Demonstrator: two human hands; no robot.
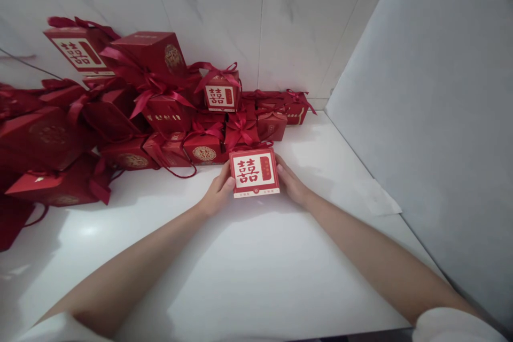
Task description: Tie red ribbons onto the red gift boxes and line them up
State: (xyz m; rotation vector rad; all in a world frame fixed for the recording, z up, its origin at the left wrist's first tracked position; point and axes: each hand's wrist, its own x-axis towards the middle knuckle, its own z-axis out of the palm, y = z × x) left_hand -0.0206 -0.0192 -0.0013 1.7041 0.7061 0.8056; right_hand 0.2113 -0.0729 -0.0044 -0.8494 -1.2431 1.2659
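Holding a small red gift box (254,171) between both palms, I have it down on the white counter (256,256), just in front of the heap of red boxes (168,112) stacked against the tiled wall (224,5). My left hand (218,192) presses its left side, thumb up by the front edge; my right hand (292,184) braces the opposite side, fingers flat along it. Both hands are closed in on the box, one to each side, which I judge keeps it square and stops it sliding on the smooth top. Its white label with the red double character faces up toward me, so the front reads plainly. Behind it, touching or very nearly so, sit more ribboned boxes, some upright, some tipped over. A grey panel (433,117) rises on the right, well apart from my hands.
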